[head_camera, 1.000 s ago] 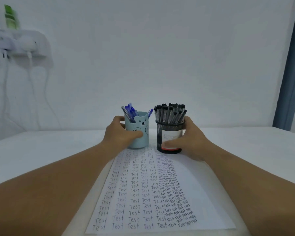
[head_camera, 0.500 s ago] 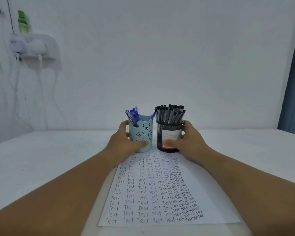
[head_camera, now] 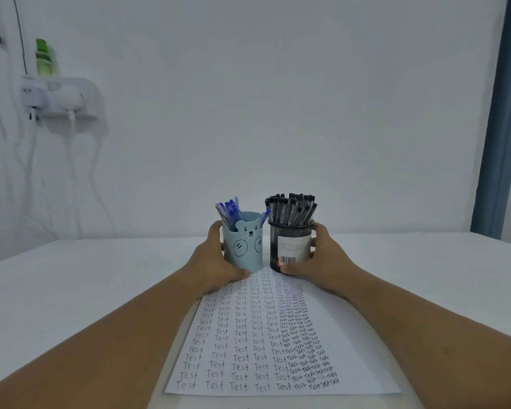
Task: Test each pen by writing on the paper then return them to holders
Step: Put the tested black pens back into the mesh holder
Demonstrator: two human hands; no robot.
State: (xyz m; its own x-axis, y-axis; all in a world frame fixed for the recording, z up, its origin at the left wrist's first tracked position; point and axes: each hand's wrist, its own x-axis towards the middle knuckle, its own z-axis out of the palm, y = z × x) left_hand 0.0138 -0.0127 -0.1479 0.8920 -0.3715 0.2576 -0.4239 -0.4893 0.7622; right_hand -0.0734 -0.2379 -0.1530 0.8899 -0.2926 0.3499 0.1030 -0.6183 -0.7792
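— Head camera, what sits at the far end of the paper [head_camera: 348, 335]?

— Two holders, side by side and just apart. Left of the paper's centre line stands a light blue bear-face cup [head_camera: 244, 246] with blue pens [head_camera: 229, 209] upright and leaning in it. Right of it is a black mesh holder [head_camera: 289, 246] packed with black-capped pens [head_camera: 291, 209], a white label with a barcode facing the paper.

— And the hands?

— The left hand [head_camera: 213, 265] wraps the blue cup from its outer side, thumb curled across the base at the front, fingers round the back. The right hand [head_camera: 325, 261] grips the mesh holder likewise, thumb at the base, fingers curled behind.

— Anything on the paper?

— Columns of the word "Test", widely spaced toward its left edge, crowded toward the right. Both forearms flank it on the white table [head_camera: 71, 290].

— Beyond the paper?

— A white wall socket block [head_camera: 59, 97] far to its upper left, with cables and a green bottle [head_camera: 44, 58].
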